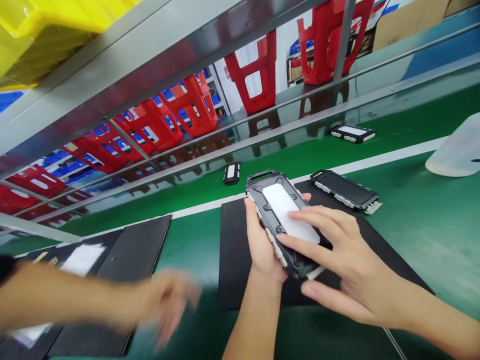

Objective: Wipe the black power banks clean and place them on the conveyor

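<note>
A rugged black power bank (270,215) with light side strips, a loop handle and a white panel rests tilted in my left hand (264,250). The left fingers wrap around it from below, the thumb along its left edge. Over its face is my right hand (347,265), fingers spread, with fingertips at the white panel and the thumb near the lower end. A pale tab sticks out at that lower end. Beneath both hands lies a black mat (238,260). Another power bank (347,189), dark panel upward, lies at the mat's upper right edge.
A co-worker's blurred arm (93,300) reaches in from the left, over black boards (137,250). Farther back, two power banks (231,173) (352,132) lie on the green belt. A white container (457,150) stands right. Red bins (258,85) and a metal beam (150,65) are beyond.
</note>
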`<move>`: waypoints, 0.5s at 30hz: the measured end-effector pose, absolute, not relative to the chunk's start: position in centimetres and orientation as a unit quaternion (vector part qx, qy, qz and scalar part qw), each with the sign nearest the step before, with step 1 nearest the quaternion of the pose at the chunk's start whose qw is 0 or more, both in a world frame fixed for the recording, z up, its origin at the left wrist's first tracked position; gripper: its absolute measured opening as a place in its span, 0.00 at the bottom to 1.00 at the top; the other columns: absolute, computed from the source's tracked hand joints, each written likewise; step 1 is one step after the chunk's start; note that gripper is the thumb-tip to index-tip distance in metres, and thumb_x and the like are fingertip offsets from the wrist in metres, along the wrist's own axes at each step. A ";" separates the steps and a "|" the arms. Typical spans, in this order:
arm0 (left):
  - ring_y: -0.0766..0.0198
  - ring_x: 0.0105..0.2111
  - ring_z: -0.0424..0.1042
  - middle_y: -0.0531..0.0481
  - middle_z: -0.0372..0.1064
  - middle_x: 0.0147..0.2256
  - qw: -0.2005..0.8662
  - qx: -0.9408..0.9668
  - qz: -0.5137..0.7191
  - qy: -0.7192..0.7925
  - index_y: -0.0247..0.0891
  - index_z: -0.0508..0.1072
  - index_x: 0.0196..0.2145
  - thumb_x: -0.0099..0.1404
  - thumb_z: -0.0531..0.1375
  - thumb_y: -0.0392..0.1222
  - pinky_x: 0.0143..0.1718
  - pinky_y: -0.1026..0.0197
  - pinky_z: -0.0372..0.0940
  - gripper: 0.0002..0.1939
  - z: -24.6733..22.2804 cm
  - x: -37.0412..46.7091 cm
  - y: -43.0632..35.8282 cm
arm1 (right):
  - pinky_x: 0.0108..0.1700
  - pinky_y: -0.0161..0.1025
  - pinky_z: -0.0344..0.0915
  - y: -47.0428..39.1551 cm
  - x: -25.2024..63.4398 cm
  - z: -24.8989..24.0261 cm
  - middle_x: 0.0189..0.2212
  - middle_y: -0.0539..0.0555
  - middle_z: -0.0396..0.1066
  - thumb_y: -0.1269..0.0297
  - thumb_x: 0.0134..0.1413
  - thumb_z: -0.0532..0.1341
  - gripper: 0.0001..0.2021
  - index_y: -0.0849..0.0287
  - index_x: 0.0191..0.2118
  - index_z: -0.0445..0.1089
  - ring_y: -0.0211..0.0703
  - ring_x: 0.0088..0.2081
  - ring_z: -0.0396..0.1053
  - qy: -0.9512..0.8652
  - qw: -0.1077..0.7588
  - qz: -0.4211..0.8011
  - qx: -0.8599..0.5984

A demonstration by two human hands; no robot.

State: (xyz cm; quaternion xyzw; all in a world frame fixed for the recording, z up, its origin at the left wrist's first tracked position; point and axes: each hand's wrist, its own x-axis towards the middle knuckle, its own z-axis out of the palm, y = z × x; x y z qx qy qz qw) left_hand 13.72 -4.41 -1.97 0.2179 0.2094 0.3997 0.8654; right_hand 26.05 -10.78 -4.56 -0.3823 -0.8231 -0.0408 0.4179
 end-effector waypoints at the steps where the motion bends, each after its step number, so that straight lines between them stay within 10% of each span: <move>1: 0.54 0.38 0.75 0.40 0.76 0.37 0.868 0.206 0.397 0.217 0.26 0.76 0.40 0.60 0.40 0.71 0.45 0.56 0.66 0.44 -2.1 13.7 -4.5 | 0.54 0.58 0.53 -10.9 26.3 -4.5 0.54 0.62 0.56 0.62 0.57 0.56 0.15 0.58 0.49 0.65 0.58 0.56 0.53 -0.832 0.422 -0.030 -0.359; 6: 0.54 0.39 0.75 0.39 0.77 0.37 0.866 0.118 0.420 0.243 0.27 0.77 0.39 0.63 0.40 0.67 0.44 0.56 0.67 0.41 -3.4 13.7 -5.0 | 0.57 0.53 0.56 -10.5 28.0 -6.5 0.56 0.62 0.59 0.57 0.57 0.59 0.21 0.59 0.54 0.61 0.56 0.61 0.52 -0.827 0.422 -0.014 -0.371; 10: 0.57 0.39 0.75 0.42 0.76 0.40 0.851 0.085 0.404 0.325 0.33 0.76 0.40 0.66 0.40 0.63 0.40 0.57 0.69 0.35 -5.8 13.3 -6.1 | 0.56 0.50 0.60 -9.3 28.2 -9.1 0.49 0.59 0.71 0.72 0.60 0.54 0.16 0.57 0.53 0.61 0.48 0.55 0.65 -0.822 0.423 -0.033 -0.379; 15: 0.59 0.18 0.70 0.40 0.72 0.21 0.695 0.455 0.279 0.481 0.30 0.76 0.28 0.65 0.36 0.65 0.20 0.60 0.63 0.41 -8.9 9.8 -7.6 | 0.35 0.38 0.69 -8.2 27.5 -8.4 0.37 0.54 0.77 0.68 0.60 0.55 0.08 0.57 0.43 0.68 0.44 0.36 0.75 -0.780 0.409 0.063 -0.470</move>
